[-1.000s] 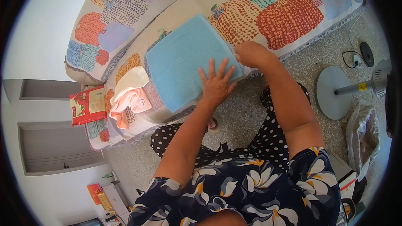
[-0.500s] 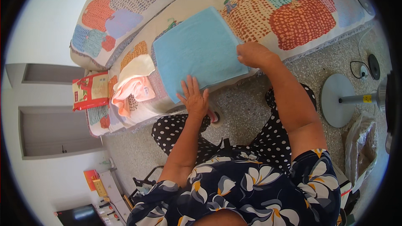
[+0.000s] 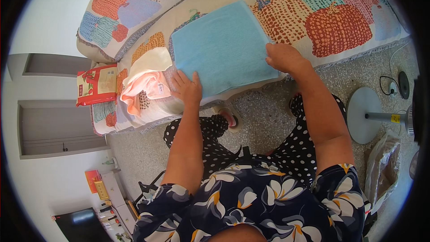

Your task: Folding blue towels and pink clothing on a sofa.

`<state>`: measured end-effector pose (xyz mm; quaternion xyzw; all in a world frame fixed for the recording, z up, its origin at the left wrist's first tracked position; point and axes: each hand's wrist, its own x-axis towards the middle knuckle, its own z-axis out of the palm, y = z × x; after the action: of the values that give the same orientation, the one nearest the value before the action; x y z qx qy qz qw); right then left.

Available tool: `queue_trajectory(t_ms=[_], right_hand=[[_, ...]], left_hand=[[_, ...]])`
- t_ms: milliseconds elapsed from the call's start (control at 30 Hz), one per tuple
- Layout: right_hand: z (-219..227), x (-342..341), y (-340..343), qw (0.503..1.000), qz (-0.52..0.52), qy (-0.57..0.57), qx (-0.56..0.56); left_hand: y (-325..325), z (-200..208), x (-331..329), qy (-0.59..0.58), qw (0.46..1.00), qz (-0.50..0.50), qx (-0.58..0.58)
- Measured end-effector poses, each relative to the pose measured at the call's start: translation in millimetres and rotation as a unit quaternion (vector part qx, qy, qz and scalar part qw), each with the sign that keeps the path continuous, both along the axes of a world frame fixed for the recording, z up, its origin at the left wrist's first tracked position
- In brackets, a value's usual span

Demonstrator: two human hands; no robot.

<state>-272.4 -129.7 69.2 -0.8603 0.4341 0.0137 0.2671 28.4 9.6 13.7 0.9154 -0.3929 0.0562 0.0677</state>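
Note:
A light blue towel (image 3: 219, 47) lies spread flat on the patterned sofa cover in front of me. My right hand (image 3: 286, 58) is closed, its fingers pinching the towel's right edge near the front corner. At the near left corner rests my left hand (image 3: 187, 88), fingers stretched out and apart, holding nothing. Just left of that hand are a crumpled pink towel (image 3: 145, 89) and a folded cream cloth (image 3: 150, 62), lying together.
A red and cream package (image 3: 97, 85) stands at the sofa's left end. The sofa cover (image 3: 295, 56) carries large pumpkin shapes. To the right, a round grey stand base (image 3: 363, 115) is on the speckled floor, near a clear plastic bag (image 3: 383, 170). A slipper (image 3: 230, 117) shows below the sofa's edge.
My left hand has slid left along the towel to its near left corner. My right hand keeps its grip on the right edge. The whole view has shifted slightly.

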Motion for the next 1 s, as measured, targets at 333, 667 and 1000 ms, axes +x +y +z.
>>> queue_trajectory(t_ms=[333,667,1000], right_hand=[[1,-2,-3,1.000,0.001,0.010,-0.002],[6,-3,3,1.000,0.014,0.020,-0.018],[8,-16,10,1.000,0.021,0.008,-0.010]], left_hand=[[-9,-7,-15,-0.115,0.988,-0.080,-0.060],[-43,2,-81,-0.018,0.962,-0.271,0.037],[-92,9,-32,-0.012,0.985,-0.163,0.045]])
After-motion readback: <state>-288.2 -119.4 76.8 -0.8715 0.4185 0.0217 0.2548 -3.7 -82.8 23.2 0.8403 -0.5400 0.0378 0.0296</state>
